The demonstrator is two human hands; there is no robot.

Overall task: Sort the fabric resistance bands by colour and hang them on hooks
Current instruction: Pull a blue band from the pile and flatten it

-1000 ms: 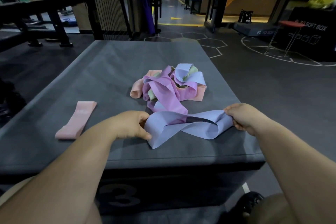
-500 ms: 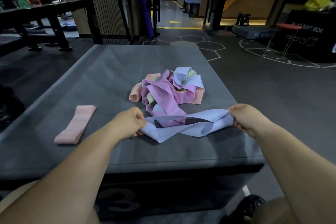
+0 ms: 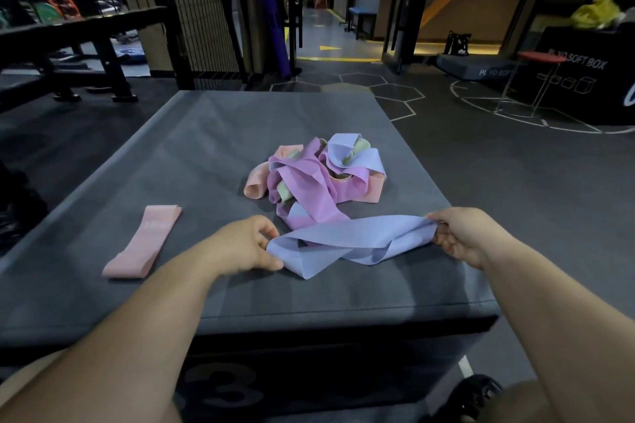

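A lavender band of soft, matte woven fabric is stretched between the person's two hands over the near part of a grey padded box. Its long axis runs left to right, the right end a little higher and farther away than the left. The band is a wide flat loop with a twist along its length, so its layers cross and fold over each other, and one folded corner droops onto the box top near the left end. The left hand pinches the left end between thumb and curled fingers. The right hand has its fingers curled round the gathered right end, where the fabric bunches into pleats. Just behind the held band, and touching it at the middle, a pile of bands lies tangled near the centre of the box top in loose curling loops of mauve, peach, pale green and lavender. Well apart on the left, a pink band lies pressed flat as a long rounded strip, its long axis slanting from near left to far right, with a faint printed mark on it. The box top looks like smooth grey vinyl, and its dark front face bears a large numeral 3
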